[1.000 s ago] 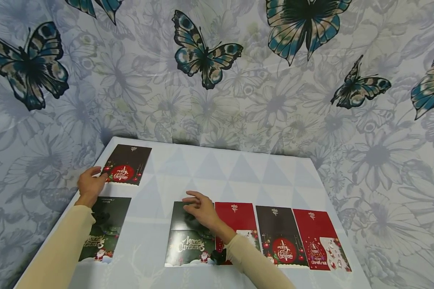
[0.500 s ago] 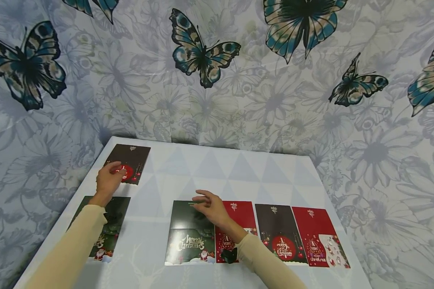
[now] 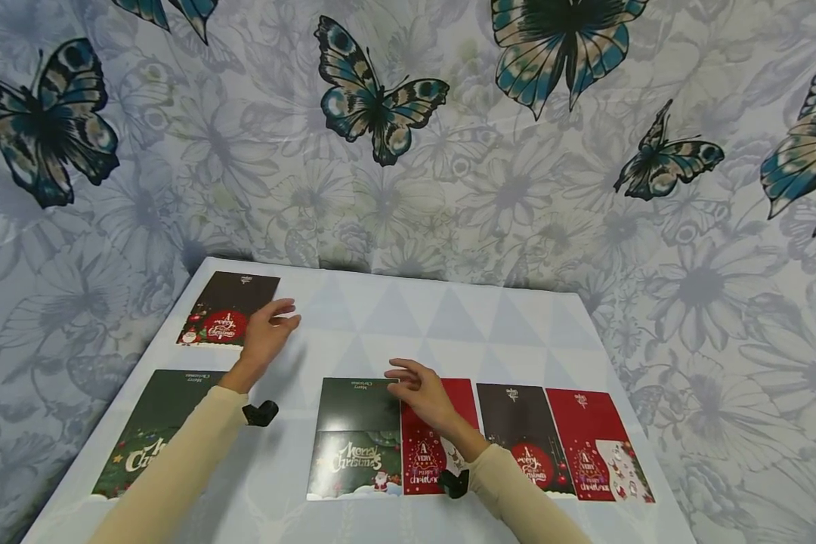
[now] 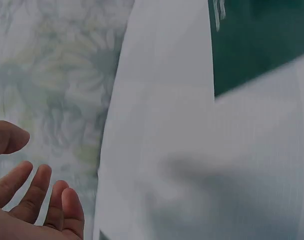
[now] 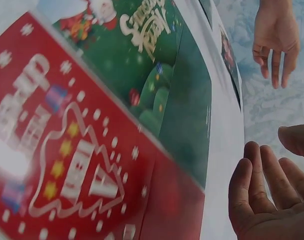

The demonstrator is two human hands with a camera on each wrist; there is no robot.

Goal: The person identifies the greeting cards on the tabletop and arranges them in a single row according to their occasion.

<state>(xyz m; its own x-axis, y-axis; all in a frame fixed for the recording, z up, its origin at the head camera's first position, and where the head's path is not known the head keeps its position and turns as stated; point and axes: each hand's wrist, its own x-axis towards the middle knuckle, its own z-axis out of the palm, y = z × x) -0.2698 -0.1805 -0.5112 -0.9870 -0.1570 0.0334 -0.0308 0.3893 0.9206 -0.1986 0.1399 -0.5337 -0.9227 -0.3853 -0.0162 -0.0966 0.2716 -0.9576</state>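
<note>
In the head view my left hand (image 3: pixel 267 336) is above the table, by the right edge of a dark Christmas card (image 3: pixel 234 295). Its fingers are loosely bent around nothing, as the left wrist view also shows. My forearm partly hides a green card (image 3: pixel 170 400) below it. My right hand (image 3: pixel 427 399) hovers over the upper part of a red card (image 3: pixel 425 442), beside another green card (image 3: pixel 357 412) reading Merry Christmas. Its fingers are relaxed and hold nothing; in the right wrist view the fingers (image 5: pixel 261 190) stand apart from the cards.
Right of the right hand lie a second dark card (image 3: pixel 513 412) and a second red card (image 3: pixel 585 419), lined up in a row. The white table (image 3: pixel 408 325) has pale triangles. Behind it hangs a butterfly-patterned cloth (image 3: pixel 408 204). Black wrist devices show at both sleeves.
My left hand has moved right across the dark card, from its left edge to past its right edge. My right hand has shifted slightly right. The cards stay in place.
</note>
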